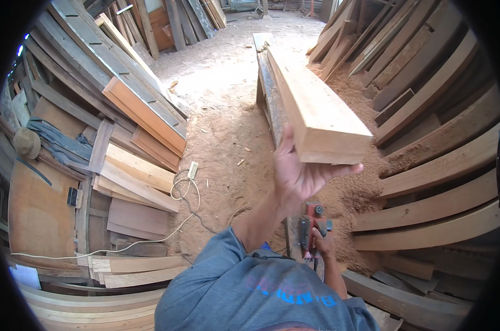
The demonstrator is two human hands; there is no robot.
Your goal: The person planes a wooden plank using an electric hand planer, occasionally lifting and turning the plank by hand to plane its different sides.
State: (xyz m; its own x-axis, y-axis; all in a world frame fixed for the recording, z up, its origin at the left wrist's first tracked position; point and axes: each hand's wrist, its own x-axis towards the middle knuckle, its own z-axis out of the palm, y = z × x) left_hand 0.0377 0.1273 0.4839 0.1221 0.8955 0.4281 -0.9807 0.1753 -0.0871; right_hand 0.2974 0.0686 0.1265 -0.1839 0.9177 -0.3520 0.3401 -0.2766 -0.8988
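- Sawdust [346,207] litters our workshop floor [222,129], with leaning boards [145,116] along our left and long planks [426,208] along our right.
- We bear the near end of a squared timber beam [321,110] on our left hand [294,175], thumb against its side, fingers spread wide beneath.
- That beam runs away from us along a narrow workbench [268,91].
- Our right hand [324,243] wraps the handle of a red electric hand planer [311,222], nearer our body than the beam.
- White extension socket [193,169] and looping cord [134,241] lie leftward.
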